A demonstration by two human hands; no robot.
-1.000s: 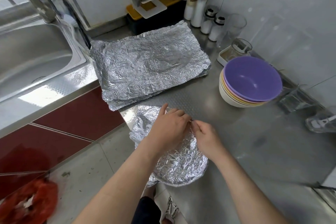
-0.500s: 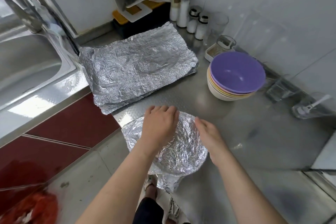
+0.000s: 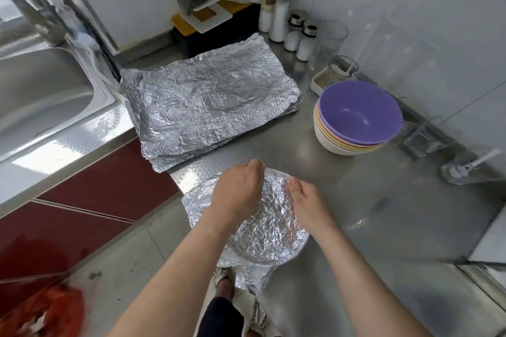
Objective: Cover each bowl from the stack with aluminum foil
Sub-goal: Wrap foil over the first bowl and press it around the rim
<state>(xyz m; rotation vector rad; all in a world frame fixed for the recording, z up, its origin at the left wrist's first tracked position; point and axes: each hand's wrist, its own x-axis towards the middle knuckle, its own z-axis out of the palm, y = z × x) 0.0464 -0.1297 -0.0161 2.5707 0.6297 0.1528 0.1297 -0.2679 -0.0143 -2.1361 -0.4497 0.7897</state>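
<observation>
your left hand (image 3: 238,194) lies on top of the foiled bowl (image 3: 262,235), which sits near the front edge of the counter (image 3: 383,213). its fingers (image 3: 253,168) are curled together down over the far rim and clamped on it. your right hand (image 3: 308,201) sits just beside it at the right of that rim, fingers (image 3: 294,186) close together and touching the crinkled cover; whether they pinch it or only press does not show. a loose flap (image 3: 252,276) hangs off the counter edge toward you. the stack (image 3: 353,145), purple bowl on top, stands well apart at the far right. the spare sheets (image 3: 210,107) lie beyond your hands, beside the sink (image 3: 41,96).
</observation>
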